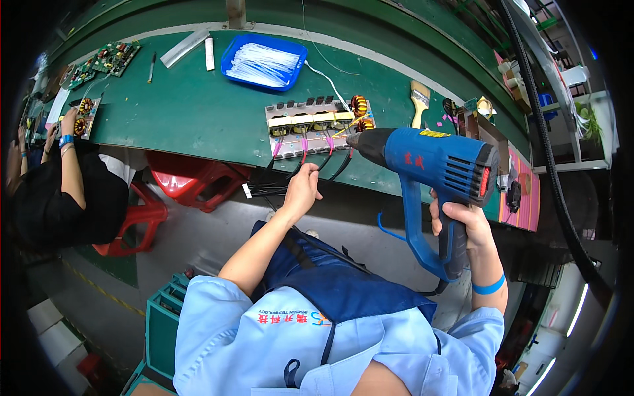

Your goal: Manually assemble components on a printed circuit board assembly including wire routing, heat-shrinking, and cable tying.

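Note:
My right hand (467, 221) is wrapped round the handle of a blue and black heat gun (429, 157). Its dark nozzle points left at the near right side of a circuit board (272, 123), close to the wires. The board carries black parts along its far side, yellow-taped transformers and copper-wound coils (358, 105). Several black wires (338, 173) with pink sleeves (304, 145) come off its near edge and hang over the table edge. At those wires is my left hand (302, 193), its fingers closed round one of them; the exact grip is partly hidden.
Beyond the board, a blue tray (298, 72) holds white cable ties. A brush (419, 102) lies to the right, a pen (151, 68) and more circuit boards (117, 58) to the left. A co-worker (72, 178) works at the left, near red stools (191, 179). A thick black cable (545, 152) hangs at right.

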The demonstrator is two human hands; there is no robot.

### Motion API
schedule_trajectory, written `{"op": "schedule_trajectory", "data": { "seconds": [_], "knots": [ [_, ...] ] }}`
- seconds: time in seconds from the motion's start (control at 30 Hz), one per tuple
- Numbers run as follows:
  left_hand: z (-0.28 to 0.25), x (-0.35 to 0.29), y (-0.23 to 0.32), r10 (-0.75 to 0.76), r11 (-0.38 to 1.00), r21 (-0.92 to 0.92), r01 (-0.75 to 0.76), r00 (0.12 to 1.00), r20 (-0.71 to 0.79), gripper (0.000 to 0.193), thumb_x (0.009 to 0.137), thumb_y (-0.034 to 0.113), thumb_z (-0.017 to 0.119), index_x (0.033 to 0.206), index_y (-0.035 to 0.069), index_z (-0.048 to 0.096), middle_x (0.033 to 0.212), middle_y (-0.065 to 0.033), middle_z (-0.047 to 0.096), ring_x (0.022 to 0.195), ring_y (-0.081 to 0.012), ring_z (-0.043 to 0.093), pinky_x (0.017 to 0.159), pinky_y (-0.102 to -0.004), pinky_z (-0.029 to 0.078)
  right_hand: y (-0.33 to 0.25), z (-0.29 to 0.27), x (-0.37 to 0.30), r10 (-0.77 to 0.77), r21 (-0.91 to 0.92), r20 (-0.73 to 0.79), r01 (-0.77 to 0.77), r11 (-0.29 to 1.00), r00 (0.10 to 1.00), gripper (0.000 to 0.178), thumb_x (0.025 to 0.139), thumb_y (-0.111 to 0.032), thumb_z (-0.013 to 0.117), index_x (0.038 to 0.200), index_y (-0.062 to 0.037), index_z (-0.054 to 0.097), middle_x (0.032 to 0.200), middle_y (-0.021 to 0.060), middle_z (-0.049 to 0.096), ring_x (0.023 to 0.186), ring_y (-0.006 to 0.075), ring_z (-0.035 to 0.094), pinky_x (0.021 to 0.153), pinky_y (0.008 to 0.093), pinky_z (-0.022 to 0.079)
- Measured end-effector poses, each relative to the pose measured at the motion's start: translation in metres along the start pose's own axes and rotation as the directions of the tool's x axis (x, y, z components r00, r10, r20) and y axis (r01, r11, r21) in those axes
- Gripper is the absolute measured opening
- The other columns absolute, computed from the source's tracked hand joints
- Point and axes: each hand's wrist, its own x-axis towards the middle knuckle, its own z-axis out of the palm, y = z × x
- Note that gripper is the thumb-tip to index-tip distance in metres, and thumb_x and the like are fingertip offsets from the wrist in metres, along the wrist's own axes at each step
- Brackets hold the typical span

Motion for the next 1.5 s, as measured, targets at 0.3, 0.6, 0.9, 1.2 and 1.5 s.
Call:
{"op": "schedule_trajectory", "data": {
  "seconds": [0.3,0.6,0.9,1.2,1.5],
  "knots": [
    [0.005,-0.007,-0.014,0.254,0.960,0.168,-0.222,0.947,-0.197,0.011,0.076,0.010,0.049,0.079,0.000,0.053,0.074,-0.0108,0.053,0.048,-0.0168,0.054,0.043,-0.0261,0.042,0.002,0.003,-0.004,0.006,0.018,0.076,-0.007,1.000,0.997,0.039,0.063,-0.009,0.058,0.096,0.0062,0.041,0.069,0.0136,0.051,0.050,0.0184,0.052,0.047,0.0271,0.045],
    [-0.001,-0.017,-0.009,0.486,0.702,0.630,-0.331,0.870,-0.086,0.011,0.068,0.011,0.055,0.077,0.005,0.058,0.070,-0.0094,0.055,0.059,-0.0257,0.055,0.052,-0.0339,0.044,0.002,0.010,0.004,0.041,-0.030,0.111,-0.038,0.999,0.993,0.036,0.064,-0.006,0.056,0.095,0.0059,0.043,0.069,0.0131,0.052,0.051,0.0188,0.052,0.048,0.0268,0.044],
    [0.003,-0.018,-0.023,0.538,0.701,0.604,-0.379,0.837,-0.100,0.015,0.069,0.010,0.055,0.082,0.004,0.057,0.070,-0.0100,0.054,0.058,-0.0251,0.055,0.051,-0.0331,0.044,0.002,0.015,0.009,0.055,-0.062,0.130,-0.048,0.997,0.990,0.034,0.064,-0.005,0.056,0.094,0.0056,0.043,0.069,0.0133,0.052,0.051,0.0189,0.052,0.049,0.0265,0.044],
    [0.003,-0.020,-0.023,0.490,0.719,0.609,-0.334,0.866,-0.104,0.017,0.069,0.011,0.055,0.085,0.006,0.058,0.072,-0.0073,0.055,0.061,-0.0250,0.055,0.053,-0.0327,0.044,0.001,0.018,0.016,0.044,-0.064,0.144,-0.035,0.997,0.989,0.034,0.065,-0.007,0.056,0.094,0.0051,0.043,0.069,0.0127,0.051,0.051,0.0186,0.052,0.049,0.0267,0.044],
    [0.004,-0.020,-0.023,0.485,0.729,0.599,-0.331,0.868,-0.110,0.017,0.069,0.010,0.056,0.085,0.005,0.057,0.072,-0.0078,0.054,0.061,-0.0253,0.054,0.053,-0.0329,0.044,0.002,0.012,0.015,0.032,-0.079,0.164,-0.019,0.997,0.986,0.035,0.065,-0.008,0.056,0.094,0.0048,0.043,0.069,0.0129,0.051,0.051,0.0186,0.052,0.048,0.0268,0.044]
  ]
}}
